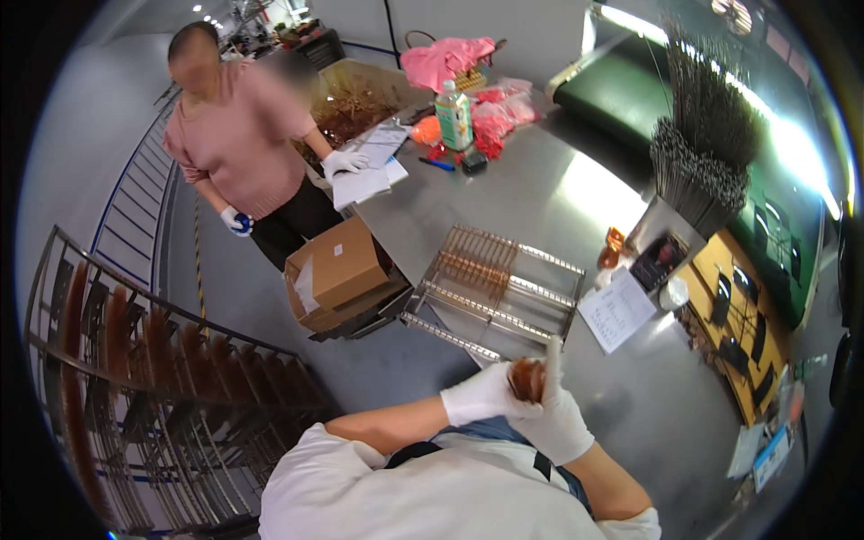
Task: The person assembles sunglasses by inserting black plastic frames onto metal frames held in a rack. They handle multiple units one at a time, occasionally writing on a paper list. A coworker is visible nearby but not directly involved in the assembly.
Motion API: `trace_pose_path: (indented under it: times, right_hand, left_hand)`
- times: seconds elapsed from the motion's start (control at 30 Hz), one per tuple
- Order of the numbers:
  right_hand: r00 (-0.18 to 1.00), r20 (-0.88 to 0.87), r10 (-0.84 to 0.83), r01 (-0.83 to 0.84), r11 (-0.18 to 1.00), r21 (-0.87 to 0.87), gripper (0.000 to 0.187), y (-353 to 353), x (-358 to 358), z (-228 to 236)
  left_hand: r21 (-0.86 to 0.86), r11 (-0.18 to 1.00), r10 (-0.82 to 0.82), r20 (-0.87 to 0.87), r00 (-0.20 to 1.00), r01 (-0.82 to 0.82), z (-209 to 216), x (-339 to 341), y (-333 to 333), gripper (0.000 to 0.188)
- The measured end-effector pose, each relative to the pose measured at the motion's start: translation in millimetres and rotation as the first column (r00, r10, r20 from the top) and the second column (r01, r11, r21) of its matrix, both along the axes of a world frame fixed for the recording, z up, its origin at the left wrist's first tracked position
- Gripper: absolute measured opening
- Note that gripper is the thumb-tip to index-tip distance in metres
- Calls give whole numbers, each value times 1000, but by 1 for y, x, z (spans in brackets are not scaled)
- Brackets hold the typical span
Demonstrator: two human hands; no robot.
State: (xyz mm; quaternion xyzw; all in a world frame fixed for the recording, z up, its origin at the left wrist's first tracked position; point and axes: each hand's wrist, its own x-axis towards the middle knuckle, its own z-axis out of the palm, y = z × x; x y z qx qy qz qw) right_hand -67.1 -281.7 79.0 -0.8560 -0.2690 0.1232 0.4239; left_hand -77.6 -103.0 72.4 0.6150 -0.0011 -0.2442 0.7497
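Two white-gloved hands meet near the worktop's near edge. The left hand has its fingers clamped on a brown bundle; the right hand meets the bundle's right side, one finger pointing up, and I cannot tell whether its other fingers grip. Just beyond the fingers lies a metal rack, with copper-coloured pieces in its far left part and none in its nearer rows. The work looks partly done: those pieces are in place, while the bundle is not in the rack. Left of the fingers sits a cardboard box, contents hidden. Far beyond, a pale bin holds brown scraps; to the right, a yellow tray carries black parts.
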Motion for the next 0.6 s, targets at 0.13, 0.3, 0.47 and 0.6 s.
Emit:
trace_pose_path:
  times: [0.13, 0.3, 0.47, 0.6]
  right_hand:
    - [982, -13, 188, -187, 965, -183, 111, -5, 12, 39]
    - [790, 518, 329, -242, 943, -229, 87, -2, 45, 64]
    - [896, 292, 333, -297, 941, -161, 77, 13, 52, 42]
    - [899, 321, 298, -296, 953, -56, 82, 26, 55, 36]
  left_hand:
    - [-328, 943, 44, -66, 997, -64, -5, 3, 26, 15]
    - [-296, 955, -62, -219, 974, -5, 14, 29, 48, 22]
    - [77, 954, -279, -125, 952, 289, 27, 50, 56, 38]
    - [234, 932, -280, -21, 960, 277, 25, 54, 61, 46]
